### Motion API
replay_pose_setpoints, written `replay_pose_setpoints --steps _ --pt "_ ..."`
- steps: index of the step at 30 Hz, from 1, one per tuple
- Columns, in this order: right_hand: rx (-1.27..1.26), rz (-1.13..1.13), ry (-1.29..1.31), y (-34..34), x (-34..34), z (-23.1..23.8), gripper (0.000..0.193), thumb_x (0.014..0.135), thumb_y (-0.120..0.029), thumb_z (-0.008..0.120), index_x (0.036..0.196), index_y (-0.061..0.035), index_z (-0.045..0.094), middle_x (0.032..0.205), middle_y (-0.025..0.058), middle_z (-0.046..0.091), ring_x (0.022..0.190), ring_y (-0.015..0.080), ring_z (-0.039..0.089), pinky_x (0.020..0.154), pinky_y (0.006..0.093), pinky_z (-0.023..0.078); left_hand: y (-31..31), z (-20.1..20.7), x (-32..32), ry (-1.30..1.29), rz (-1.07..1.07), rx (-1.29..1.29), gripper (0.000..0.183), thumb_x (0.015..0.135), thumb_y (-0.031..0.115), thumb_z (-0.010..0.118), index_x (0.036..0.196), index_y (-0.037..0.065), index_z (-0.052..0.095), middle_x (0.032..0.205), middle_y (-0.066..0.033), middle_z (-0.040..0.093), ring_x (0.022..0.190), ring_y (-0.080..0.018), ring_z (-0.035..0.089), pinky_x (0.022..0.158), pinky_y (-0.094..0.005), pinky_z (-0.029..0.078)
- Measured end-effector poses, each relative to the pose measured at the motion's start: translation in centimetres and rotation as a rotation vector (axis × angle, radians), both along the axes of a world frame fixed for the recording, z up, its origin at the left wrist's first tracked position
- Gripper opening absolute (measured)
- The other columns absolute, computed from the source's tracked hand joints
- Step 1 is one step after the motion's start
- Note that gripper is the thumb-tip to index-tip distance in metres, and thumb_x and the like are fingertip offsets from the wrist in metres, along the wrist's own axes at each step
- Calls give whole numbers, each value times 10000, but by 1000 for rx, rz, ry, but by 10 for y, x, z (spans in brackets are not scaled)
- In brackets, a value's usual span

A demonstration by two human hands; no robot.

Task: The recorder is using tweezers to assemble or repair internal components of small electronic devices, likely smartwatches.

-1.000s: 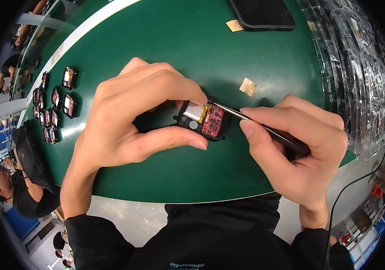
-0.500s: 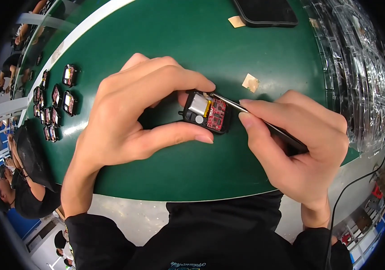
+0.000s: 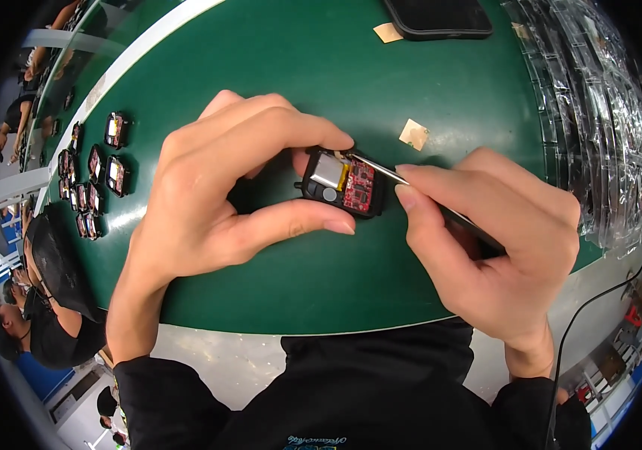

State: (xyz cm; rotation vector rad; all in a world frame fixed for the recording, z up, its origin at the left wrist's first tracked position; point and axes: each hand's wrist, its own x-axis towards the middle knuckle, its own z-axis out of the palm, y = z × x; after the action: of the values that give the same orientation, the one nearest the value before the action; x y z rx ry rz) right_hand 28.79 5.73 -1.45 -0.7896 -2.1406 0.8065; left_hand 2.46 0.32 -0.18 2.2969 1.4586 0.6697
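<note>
My left hand (image 3: 216, 176) grips a small black device housing (image 3: 376, 208) between thumb and fingers. Inside the housing sit a silver battery (image 3: 329, 171) with a yellow edge, a red circuit board (image 3: 359, 185) and a round light-coloured disc (image 3: 329, 194). In my right hand (image 3: 497, 232) is a pair of thin metal tweezers (image 3: 381, 169), held like a pen. Their tip reaches the housing's upper edge, close to my left index fingertip. Whether the tip pinches anything is too small to tell.
Several similar open housings (image 3: 116, 175) are grouped at the left of the green table (image 3: 306, 300). A tan square sticker (image 3: 413, 134) lies beyond my right hand, and another (image 3: 388, 32) beside a black phone (image 3: 441, 19). Stacked clear plastic trays (image 3: 598, 135) line the right side. People sit at far left.
The view has shifted slightly. Both hands keep their hold, and the tweezer tip stays at the housing's upper edge.
</note>
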Motion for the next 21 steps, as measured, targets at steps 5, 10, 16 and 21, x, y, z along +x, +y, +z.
replay_pose_setpoints --steps 5,10,16,21 --pt "1 11 18 1 0 -2 205 816 105 842 1004 24 843 682 28 654 513 61 524 475 236 336 -1 -1 0 -5 6 -7 690 677 467 994 1166 17 808 999 -52 792 724 -159 524 713 -305 397" --pt "-25 15 11 2 0 2 189 815 97 841 990 25 843 684 27 662 510 62 519 478 238 335 -1 0 0 -9 1 -5 691 678 465 995 1172 19 807 997 -50 792 722 -157 523 706 -302 394" --pt "-127 59 25 5 1 1 161 832 72 830 986 25 844 684 32 674 525 67 531 492 232 333 1 -2 -1 3 -34 15 695 663 455 1004 1176 30 806 992 -39 793 706 -149 514 699 -299 393" --pt "-291 63 27 7 5 9 161 851 50 822 1009 34 849 697 38 683 559 56 545 518 231 353 1 -3 -3 -23 -62 39 701 644 445 1008 1175 34 806 989 -35 791 696 -148 508 706 -299 399"
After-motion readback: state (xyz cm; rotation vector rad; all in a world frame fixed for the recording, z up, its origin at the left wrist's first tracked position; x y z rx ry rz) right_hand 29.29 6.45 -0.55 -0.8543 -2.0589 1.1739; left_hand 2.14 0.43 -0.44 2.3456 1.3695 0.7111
